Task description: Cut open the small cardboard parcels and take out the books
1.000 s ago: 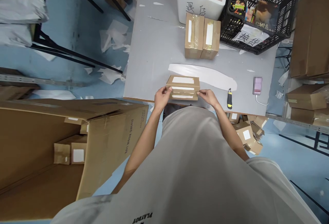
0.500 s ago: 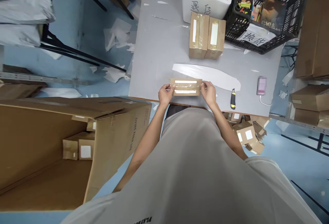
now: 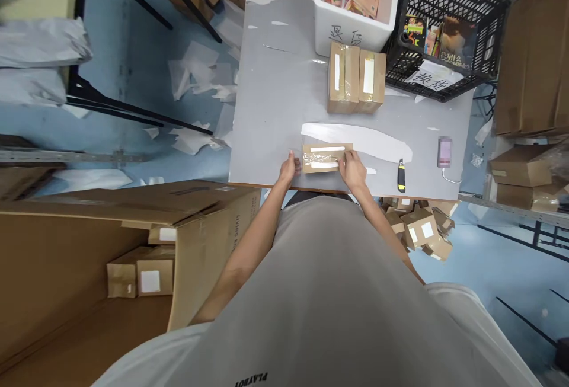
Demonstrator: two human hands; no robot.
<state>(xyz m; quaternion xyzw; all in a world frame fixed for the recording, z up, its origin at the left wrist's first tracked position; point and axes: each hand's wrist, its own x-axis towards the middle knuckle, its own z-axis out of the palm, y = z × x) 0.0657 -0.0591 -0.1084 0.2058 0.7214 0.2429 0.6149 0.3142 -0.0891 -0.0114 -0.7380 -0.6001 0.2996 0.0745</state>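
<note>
A small cardboard box (image 3: 326,157), taped and with two white strips on top, lies at the table's near edge. My right hand (image 3: 354,170) grips its right end, thumb and fingers on the near corner. Just beyond the box's left end is my left hand (image 3: 290,169), with thumb raised and fingers stretched out; whether it touches the box I cannot tell. A long white sheet of backing paper (image 3: 377,143) lies behind the box. To the right rests a black and yellow utility knife (image 3: 401,176).
Two taped cardboard boxes (image 3: 356,82) stand before a white bin (image 3: 351,37) and a black crate (image 3: 444,61) holding books. A phone (image 3: 444,152) with a cable lies at the right. A large open carton (image 3: 213,250) stands at lower left, and boxes (image 3: 420,227) are heaped below the table's right side.
My left hand has come off the box's left end and its fingers have straightened. My right hand has shifted further over the box's near right corner. The view has tilted slightly.
</note>
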